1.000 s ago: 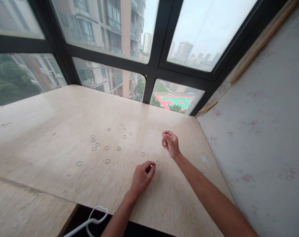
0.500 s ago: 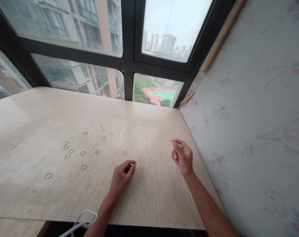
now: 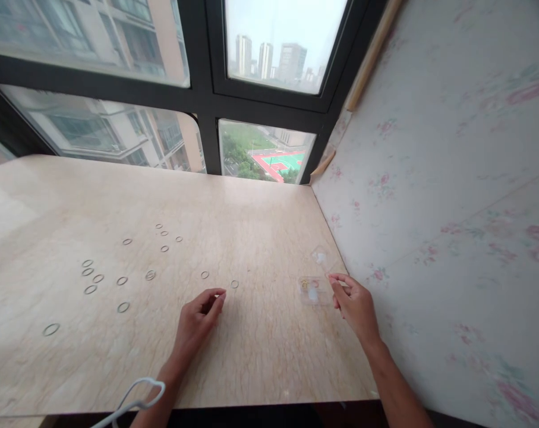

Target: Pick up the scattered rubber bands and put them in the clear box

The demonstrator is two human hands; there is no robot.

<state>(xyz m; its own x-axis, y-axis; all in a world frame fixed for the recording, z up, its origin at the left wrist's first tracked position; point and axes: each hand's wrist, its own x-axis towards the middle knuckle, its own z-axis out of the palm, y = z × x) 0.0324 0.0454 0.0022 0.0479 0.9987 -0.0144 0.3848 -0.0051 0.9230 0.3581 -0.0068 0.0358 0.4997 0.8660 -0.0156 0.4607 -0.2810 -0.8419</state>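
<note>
My left hand [image 3: 201, 315] rests on the tabletop with thumb and forefinger pinched together; anything between the tips is too small to tell. Just beyond those tips lies a thin metal-coloured ring [image 3: 235, 284], with another ring [image 3: 205, 274] to its left. On the right, my right hand [image 3: 352, 300] is closed in a pinch at the right edge of a small clear plastic box [image 3: 305, 297]. What its fingertips hold is unclear. Small yellowish pieces show inside the box, and a transparent flap like a lid [image 3: 320, 257] stands behind it.
Several similar rings lie scattered on the left of the marbled tabletop [image 3: 260, 345], among them one ring [image 3: 51, 329] near the front. A flowered wall [image 3: 429, 238] borders the right side, dark-framed windows [image 3: 202, 107] the back. A white cord [image 3: 133, 395] hangs by my left forearm.
The view has swung to the right. My right hand, which pinched a thin ring in the air, has moved right and lower, and the clear box now shows. My left hand stays beside the same ring.
</note>
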